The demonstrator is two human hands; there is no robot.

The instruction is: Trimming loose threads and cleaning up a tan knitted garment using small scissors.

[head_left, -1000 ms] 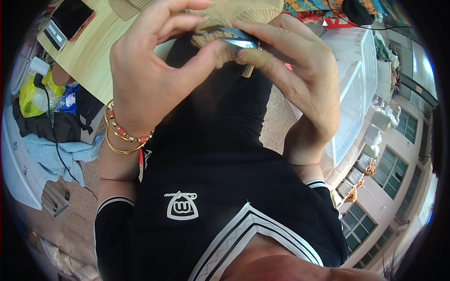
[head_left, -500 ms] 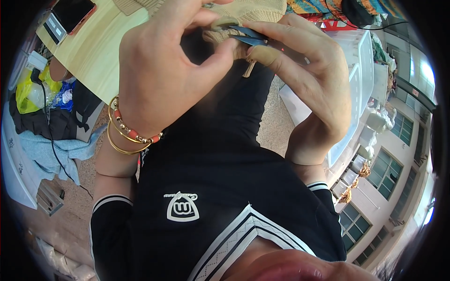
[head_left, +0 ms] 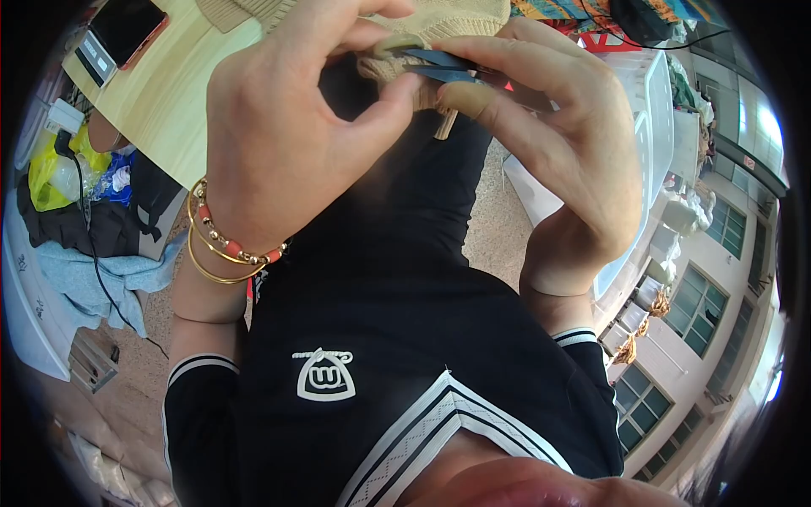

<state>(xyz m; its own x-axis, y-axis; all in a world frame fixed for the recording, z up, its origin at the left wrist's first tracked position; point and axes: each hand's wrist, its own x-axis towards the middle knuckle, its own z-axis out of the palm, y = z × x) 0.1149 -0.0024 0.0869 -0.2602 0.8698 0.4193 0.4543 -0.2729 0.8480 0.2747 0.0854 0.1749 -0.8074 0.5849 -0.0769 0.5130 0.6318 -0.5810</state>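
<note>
A beige ribbed knit piece [head_left: 467, 20] is pinched at its edge by my left hand [head_left: 283, 139], thumb and index finger curled round the fabric. My right hand [head_left: 579, 127] is closed on a pair of thread snips [head_left: 441, 68] whose dark blades point left, slightly apart, at the knit edge by my left fingertips. Tan covers wrap my left index fingertip and my right thumb [head_left: 470, 100]. A short knit strip [head_left: 445, 125] hangs below the blades. Whether the blades touch a thread is too small to tell.
A light wooden table [head_left: 156, 93] at the left carries a dark-screened phone [head_left: 127, 32]. Below it lie a yellow bag [head_left: 52, 173], a light blue cloth [head_left: 110, 275] and a hanging black cable [head_left: 95, 253]. Clear plastic bins [head_left: 652, 127] stand at the right.
Both hands hold the same grip on the knit and snips. My left hand has shifted slightly left and my right hand slightly right and down.
</note>
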